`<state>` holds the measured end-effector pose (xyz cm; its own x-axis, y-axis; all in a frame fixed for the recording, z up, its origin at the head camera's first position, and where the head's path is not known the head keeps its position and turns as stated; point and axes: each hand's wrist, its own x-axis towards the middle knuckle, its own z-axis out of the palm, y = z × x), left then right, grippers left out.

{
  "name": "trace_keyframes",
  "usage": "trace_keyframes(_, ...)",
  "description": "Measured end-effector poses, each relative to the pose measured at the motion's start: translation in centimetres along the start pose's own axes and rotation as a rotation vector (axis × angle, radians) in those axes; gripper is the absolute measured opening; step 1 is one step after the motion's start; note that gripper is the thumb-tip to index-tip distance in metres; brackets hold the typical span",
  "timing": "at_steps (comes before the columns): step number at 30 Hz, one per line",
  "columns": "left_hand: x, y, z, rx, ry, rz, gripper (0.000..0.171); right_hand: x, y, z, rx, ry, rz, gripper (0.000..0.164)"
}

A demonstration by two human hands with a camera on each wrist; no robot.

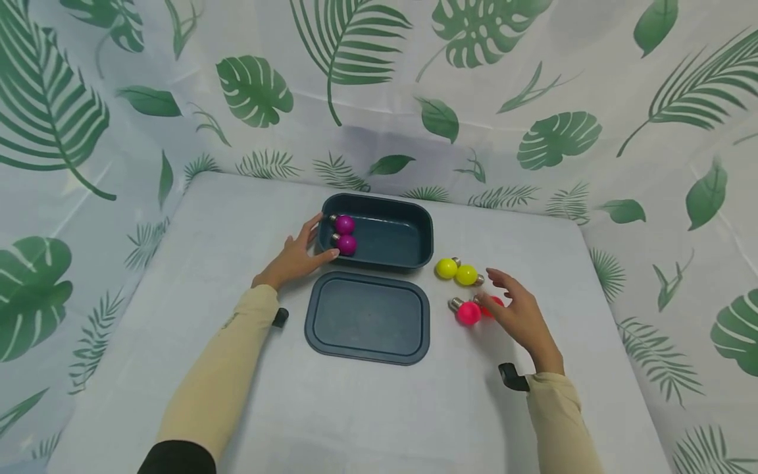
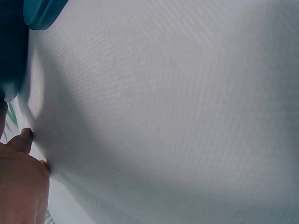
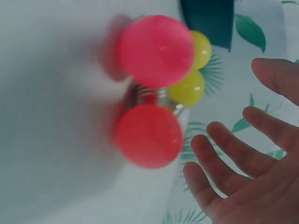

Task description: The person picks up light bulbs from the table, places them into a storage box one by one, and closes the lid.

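My left hand (image 1: 296, 260) is at the left end of a dark blue-grey rectangular container (image 1: 385, 263), thumb and forefinger spread along its rim. Two purple light bulbs (image 1: 346, 245) lie inside, against that end. In the left wrist view, the hand's other fingers (image 2: 25, 137) stretch out low over the cloth. Over on the right, my right hand (image 1: 521, 316) hovers beside a pink bulb (image 3: 156, 51) and a red bulb (image 3: 149, 136), its fingers spread and holding nothing. In the head view the thumb partly covers the red bulb.
A flat lid (image 1: 367, 319) of the same dark colour lies in front of the container. Two yellow bulbs (image 1: 466, 275) rest to the container's right, behind the pink and red ones. A leaf-printed curtain (image 1: 379, 99) hangs behind the white-covered table (image 1: 379, 415).
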<state>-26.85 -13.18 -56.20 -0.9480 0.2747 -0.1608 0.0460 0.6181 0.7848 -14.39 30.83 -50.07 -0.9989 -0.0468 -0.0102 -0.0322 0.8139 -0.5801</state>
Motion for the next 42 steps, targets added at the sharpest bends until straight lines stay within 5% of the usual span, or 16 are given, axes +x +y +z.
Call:
trace_keyframes(17,-0.5,-0.2,0.4,-0.038,-0.010,0.034,0.097,-3.2,3.3,1.2,0.018,0.016,0.110,0.055)
trace_keyframes(42,-1.3,0.3,0.3,-0.045,0.014,0.063,0.097,-3.8,3.9,2.6,0.033,0.079,0.154,0.052)
